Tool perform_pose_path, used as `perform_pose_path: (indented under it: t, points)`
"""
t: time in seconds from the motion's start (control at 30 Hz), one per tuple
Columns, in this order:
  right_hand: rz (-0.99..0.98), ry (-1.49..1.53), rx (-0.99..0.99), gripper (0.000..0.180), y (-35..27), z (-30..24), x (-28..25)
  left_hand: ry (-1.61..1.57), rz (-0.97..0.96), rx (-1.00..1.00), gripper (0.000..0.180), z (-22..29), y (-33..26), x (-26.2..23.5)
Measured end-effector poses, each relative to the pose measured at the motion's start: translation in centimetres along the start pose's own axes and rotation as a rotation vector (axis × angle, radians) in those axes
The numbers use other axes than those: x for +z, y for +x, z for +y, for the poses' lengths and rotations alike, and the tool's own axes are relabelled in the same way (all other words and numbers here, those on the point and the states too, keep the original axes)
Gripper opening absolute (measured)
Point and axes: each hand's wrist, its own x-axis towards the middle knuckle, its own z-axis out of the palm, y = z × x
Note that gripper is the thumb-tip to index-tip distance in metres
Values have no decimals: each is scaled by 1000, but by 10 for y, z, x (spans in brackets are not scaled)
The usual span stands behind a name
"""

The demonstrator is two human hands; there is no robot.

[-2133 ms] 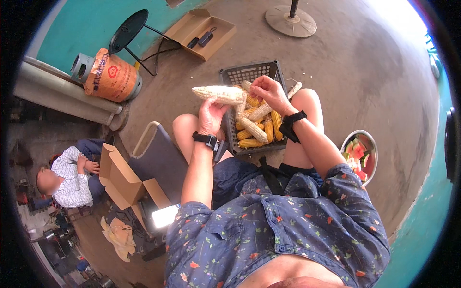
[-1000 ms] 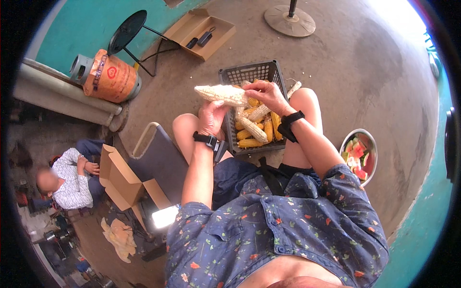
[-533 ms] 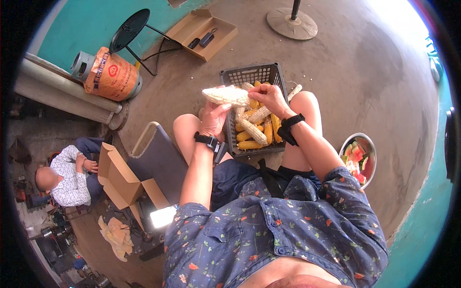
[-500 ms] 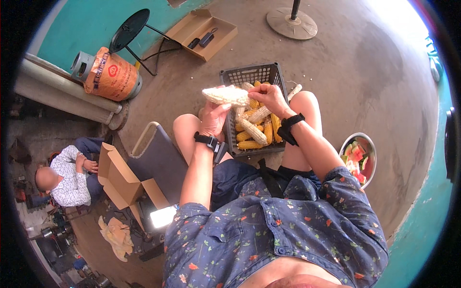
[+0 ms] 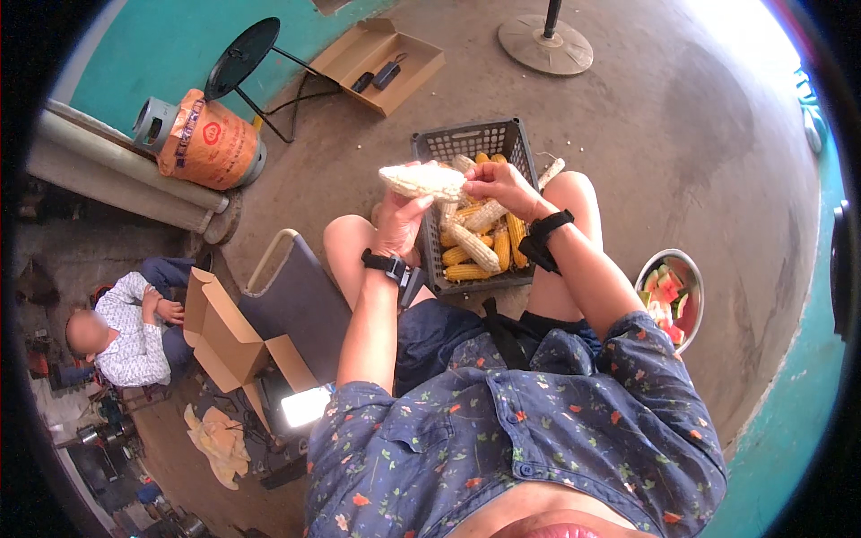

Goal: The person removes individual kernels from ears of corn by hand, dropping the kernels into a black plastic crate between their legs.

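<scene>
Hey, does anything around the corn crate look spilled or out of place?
One corn cob lies on the concrete floor beside the dark plastic crate, outside it, by the knee. The rest stay inside.

Bright daylight glares at upper right; fisheye rim is black, edges bent.

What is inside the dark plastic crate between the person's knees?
The crate holds yellow corn cobs, piled loosely. The right hand and the pale cob it grips with the left hand cover part; the crate's bottom is hidden.
</scene>
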Motion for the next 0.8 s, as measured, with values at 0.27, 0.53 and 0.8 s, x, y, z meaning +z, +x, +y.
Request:
perform_pose_path:
  t: [0.27,0.53,0.8]
  points:
    - [-36,-128,29,33,-4,-11,-1,11,-4,-33,62,2,-1,-1]
    - [20,-41,-60,32,-3,-9,2,-5,78,-13,51,-2,2,-8]
    - [160,-97,-107,20,2,-4,1,-154,166,39,38,-9,5,-29]
